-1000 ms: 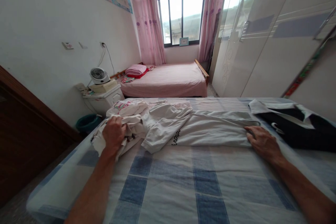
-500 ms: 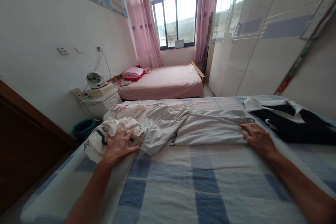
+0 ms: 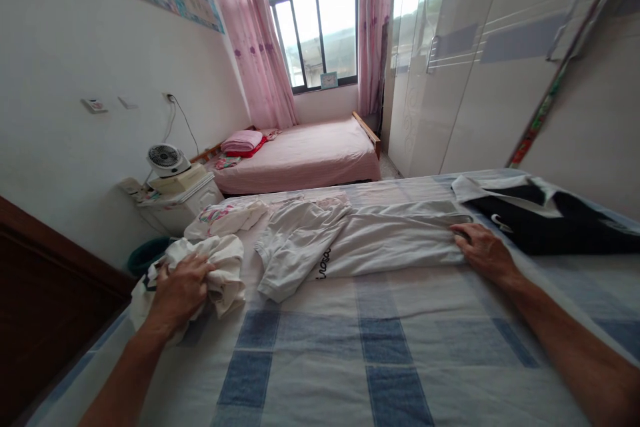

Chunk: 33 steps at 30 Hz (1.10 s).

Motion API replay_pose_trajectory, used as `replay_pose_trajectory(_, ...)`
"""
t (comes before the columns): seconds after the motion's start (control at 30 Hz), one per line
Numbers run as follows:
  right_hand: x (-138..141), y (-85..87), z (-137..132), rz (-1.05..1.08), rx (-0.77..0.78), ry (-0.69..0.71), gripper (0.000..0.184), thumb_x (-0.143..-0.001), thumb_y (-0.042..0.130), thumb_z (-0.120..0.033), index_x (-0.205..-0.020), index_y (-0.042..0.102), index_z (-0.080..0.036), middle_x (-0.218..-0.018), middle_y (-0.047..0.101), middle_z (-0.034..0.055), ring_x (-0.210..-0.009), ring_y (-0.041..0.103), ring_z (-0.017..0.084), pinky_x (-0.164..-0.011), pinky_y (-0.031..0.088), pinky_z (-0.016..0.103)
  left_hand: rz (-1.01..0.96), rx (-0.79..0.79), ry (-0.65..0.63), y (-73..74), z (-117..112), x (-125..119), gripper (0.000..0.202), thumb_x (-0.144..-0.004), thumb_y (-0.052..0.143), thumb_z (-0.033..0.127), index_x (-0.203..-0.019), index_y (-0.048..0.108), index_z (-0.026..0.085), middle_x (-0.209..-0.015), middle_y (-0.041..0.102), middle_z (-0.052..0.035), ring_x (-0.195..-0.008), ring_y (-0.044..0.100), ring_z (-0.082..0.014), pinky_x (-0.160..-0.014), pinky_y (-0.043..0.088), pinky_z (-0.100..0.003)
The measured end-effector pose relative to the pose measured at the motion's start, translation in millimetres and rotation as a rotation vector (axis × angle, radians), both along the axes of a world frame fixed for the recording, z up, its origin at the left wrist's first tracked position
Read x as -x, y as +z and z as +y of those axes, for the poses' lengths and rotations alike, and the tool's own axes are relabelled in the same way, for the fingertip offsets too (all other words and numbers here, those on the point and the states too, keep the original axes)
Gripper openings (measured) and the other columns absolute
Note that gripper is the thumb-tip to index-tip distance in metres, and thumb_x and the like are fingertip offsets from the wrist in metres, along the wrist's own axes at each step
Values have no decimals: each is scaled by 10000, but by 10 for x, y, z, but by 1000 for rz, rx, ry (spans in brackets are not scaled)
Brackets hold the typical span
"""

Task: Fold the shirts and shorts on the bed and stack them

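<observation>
While L hand (image 3: 175,290) has its fingers clamped on the bunched cream garment (image 3: 226,265) at 10 o'clock, R hand's (image 3: 489,257) fingers touch the lt-grey T-shirt's (image 3: 390,240) end at 2 — can't tell if pinched. T-shirt's on the bed (image 3: 320,353) approx. 12, prob. light, floppy — hold by edge corners.

Palm down at eight o'clock, the left hand (image 3: 179,290) is gripping, its forearm (image 3: 125,373) pointing toward one; at four, the right hand (image 3: 484,255) is pinching, its forearm (image 3: 565,337) pointing toward ten.
</observation>
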State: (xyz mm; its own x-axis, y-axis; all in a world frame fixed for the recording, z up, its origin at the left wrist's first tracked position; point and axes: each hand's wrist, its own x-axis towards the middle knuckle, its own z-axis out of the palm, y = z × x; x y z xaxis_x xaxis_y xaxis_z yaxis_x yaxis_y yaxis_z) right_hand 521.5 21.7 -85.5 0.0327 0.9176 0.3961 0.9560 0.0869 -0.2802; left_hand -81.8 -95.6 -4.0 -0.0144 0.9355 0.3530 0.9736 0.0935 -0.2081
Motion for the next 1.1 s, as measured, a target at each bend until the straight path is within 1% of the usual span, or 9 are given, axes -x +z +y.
replay_pose_trajectory(0.07, -28, 22, -1, -2, -31, -66, 379, -847, 370, -291, -1086, 618, -135, -1138, 626, 135, -1086, 553, 253, -928, 424, 373, -13, -39, -90, -23, -18, -185, 346, -749, 436, 155, -991, 678, 209, -1239, 612, -105, -1273, 419, -325, -1062, 229, -589)
replay_pose_trajectory(0.17, -50, 58, -27, -41, -34, -212, 425, -871, 344, -343, -1153, 591, -142, -1197, 592, 141, -1129, 523, 277, -907, 425, 383, -169, -99, -213, -62, 56, -544, 345, -820, 407, 237, -1063, 644, 175, -1255, 592, -109, -1224, 480, -258, -1045, 344, -412)
replay_pose_trajectory(0.3, -56, 92, -68, -15, 80, -349, 541, -884, 300, -430, -1258, 528, -113, -1279, 518, 192, -1196, 468, 328, -881, 420, 417, -341, 65, -120, -186, 340, -830, 426, -904, 332, 395, -1073, 613, 122, -1083, 645, -148, -1007, 607, -233, -883, 451, -330)
replay_pose_trajectory(0.53, -130, 57, -41, 33, 42, -352, 500, -840, 383, -434, -1184, 574, -125, -1103, 593, 208, -999, 557, 337, -784, 433, 423, -226, 138, 152, -315, 657, -900, 489, -893, 353, 497, -1026, 626, 113, -972, 648, -171, -925, 616, -283, -775, 450, -347)
replay_pose_trajectory(0.67, -148, 100, -24, 51, -97, -301, 382, -841, 374, -367, -1038, 624, -157, -1012, 617, 164, -937, 567, 295, -801, 434, 394, -244, 0, 39, -310, 654, -1009, 451, -898, 382, 449, -1076, 635, 121, -1056, 637, -154, -1016, 577, -264, -866, 416, -329)
replay_pose_trajectory(0.8, -128, 176, -38, 140, -178, -287, 355, -847, 376, -373, -1027, 605, -171, -1037, 619, 153, -969, 566, 277, -845, 422, 367, -424, 148, -17, -346, 656, -1071, 473, -873, 399, 506, -1061, 656, 155, -950, 669, -106, -901, 614, -228, -789, 423, -295)
replay_pose_trajectory(0.9, -134, 163, -42, 234, -136, -254, 385, -833, 416, -416, -1102, 561, -180, -1060, 629, 130, -961, 581, 252, -863, 423, 347, -565, 209, 25, -380, 664, -1040, 465, -799, 512, 490, -1076, 655, 143, -839, 679, -75, -805, 625, -215, -713, 414, -274)
replay_pose_trajectory(1.0, -168, 90, -31, 161, -26, -220, 514, -801, 456, -493, -1186, 519, -158, -1168, 578, 155, -1086, 533, 286, -896, 417, 379, -763, 251, -57, -407, 661, -990, 367, -774, 532, 456, -898, 696, 152, -737, 674, -34, -749, 616, -194, -661, 402, -249)
replay_pose_trajectory(1.1, -205, 54, -20, 70, 33, -199, 437, -807, 444, -446, -1110, 567, -157, -1177, 566, 168, -1133, 501, 311, -910, 410, 403, -946, 128, -138, -414, 649, -975, 326, -763, 532, 452, -800, 681, 164, -743, 676, -22, -748, 606, -187, -676, 414, -249)
